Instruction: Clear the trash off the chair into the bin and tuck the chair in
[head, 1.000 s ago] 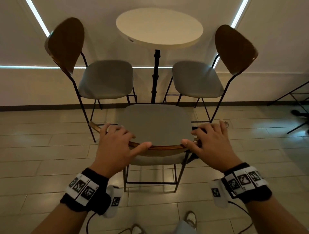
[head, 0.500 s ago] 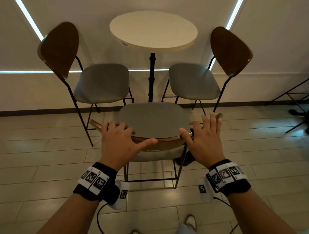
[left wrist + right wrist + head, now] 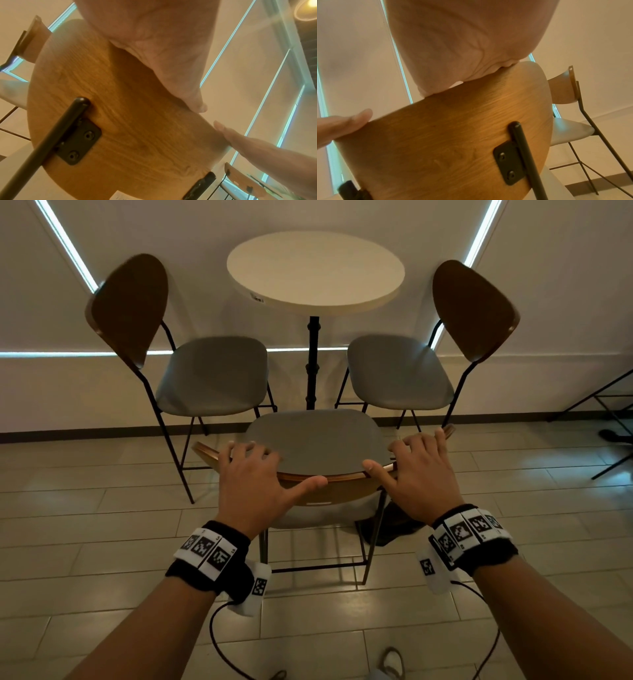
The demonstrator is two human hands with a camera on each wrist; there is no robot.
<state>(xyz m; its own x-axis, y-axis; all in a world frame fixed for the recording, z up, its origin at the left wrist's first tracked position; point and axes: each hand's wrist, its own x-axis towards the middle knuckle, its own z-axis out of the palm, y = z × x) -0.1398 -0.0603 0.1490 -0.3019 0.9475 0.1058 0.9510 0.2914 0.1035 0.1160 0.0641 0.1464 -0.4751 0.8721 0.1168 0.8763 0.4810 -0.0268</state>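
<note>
The chair in front of me has a bare grey seat [image 3: 315, 436] and a curved wooden backrest [image 3: 342, 477], and it faces the round table [image 3: 315, 268]. My left hand [image 3: 253, 474] lies over the left part of the backrest's top edge, fingers curled down the front, thumb along the rim. My right hand [image 3: 418, 470] holds the right part the same way. In the wrist views each palm [image 3: 154, 40] [image 3: 462, 40] presses on the backrest [image 3: 120, 121] [image 3: 445, 142]. No trash or bin is in view.
Two matching chairs [image 3: 212, 378] [image 3: 397, 371] flank the table's black pedestal [image 3: 312, 361]. The wall stands close behind them. A dark shape [image 3: 387, 529] lies on the tiled floor under the chair's right side. Black metal legs of other furniture [image 3: 613, 405] stand at the far right.
The chair has slid forward toward the table's pedestal. My right fingers straightened half a second ago and now lie curled over the rim again. My left hand kept its hold.
</note>
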